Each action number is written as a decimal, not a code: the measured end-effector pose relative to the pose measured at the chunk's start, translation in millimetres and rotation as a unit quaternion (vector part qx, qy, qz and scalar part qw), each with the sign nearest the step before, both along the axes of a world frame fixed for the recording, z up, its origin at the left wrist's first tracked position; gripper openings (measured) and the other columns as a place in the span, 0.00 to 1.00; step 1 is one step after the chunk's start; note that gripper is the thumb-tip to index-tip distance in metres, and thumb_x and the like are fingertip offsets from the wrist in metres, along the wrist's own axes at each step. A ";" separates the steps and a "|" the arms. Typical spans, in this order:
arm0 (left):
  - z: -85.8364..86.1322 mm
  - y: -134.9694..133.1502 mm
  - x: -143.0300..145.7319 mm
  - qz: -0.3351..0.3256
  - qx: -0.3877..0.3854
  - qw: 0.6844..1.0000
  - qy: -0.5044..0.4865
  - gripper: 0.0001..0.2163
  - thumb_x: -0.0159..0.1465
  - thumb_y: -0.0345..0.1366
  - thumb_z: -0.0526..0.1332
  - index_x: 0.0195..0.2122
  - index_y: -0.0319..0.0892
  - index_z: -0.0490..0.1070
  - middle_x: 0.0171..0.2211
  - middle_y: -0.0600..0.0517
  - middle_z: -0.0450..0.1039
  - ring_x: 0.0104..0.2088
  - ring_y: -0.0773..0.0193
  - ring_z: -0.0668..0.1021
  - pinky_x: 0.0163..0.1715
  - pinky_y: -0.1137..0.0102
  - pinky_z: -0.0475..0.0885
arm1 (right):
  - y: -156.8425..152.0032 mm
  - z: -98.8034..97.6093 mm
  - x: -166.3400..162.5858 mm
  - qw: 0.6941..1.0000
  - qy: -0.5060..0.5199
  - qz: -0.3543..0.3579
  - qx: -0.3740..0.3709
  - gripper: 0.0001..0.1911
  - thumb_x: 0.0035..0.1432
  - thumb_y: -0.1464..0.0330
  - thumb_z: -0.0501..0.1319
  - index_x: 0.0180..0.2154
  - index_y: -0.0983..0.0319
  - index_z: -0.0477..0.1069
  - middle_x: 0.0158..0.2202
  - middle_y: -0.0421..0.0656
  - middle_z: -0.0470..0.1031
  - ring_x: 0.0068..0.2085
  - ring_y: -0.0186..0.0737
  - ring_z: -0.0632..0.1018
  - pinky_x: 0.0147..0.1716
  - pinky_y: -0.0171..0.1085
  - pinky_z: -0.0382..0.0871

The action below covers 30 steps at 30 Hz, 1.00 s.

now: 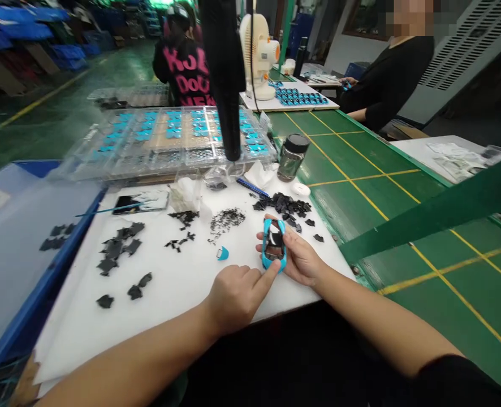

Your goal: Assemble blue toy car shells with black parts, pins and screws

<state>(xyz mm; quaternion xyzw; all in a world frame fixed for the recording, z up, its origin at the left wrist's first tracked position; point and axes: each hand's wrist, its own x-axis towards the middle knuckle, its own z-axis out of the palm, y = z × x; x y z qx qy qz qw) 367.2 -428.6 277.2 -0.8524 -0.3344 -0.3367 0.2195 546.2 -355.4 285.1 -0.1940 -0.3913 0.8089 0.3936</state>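
Note:
My right hand (303, 257) is wrapped round a blue plastic casing (267, 261), an open oval frame with a dark piece (276, 238) in its middle. The fingers of that hand show behind the casing's left edge. My left hand (237, 297) has its index finger stretched onto the casing's lower end, the other fingers curled in and the thumb hidden. On the white work board (182, 299), left of the casing, lies a small blue cap-like piece (222, 253). Beyond the casing is a pile of black flat pieces (282, 204).
Tiny black bits (227, 221) and larger black pieces (113, 249) lie leftward. Behind them stand a dark-lidded jar (293, 156) and a clear compartment tray (159, 152) of blue parts. A black tube (229, 85) hangs overhead. A green bar (428, 209) crosses at right. Two people sit farther off.

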 end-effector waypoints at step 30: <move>1.4 -7.2 7.2 -0.198 -0.100 0.974 0.046 0.14 0.66 0.38 0.58 0.49 0.34 0.68 0.22 0.54 0.71 0.20 0.63 0.71 0.17 0.66 0.63 | 3.9 -3.3 0.3 0.998 0.058 -0.019 0.015 0.30 0.61 0.62 0.65 0.61 0.54 0.59 0.50 0.47 0.74 0.47 0.45 0.79 0.50 0.45 0.70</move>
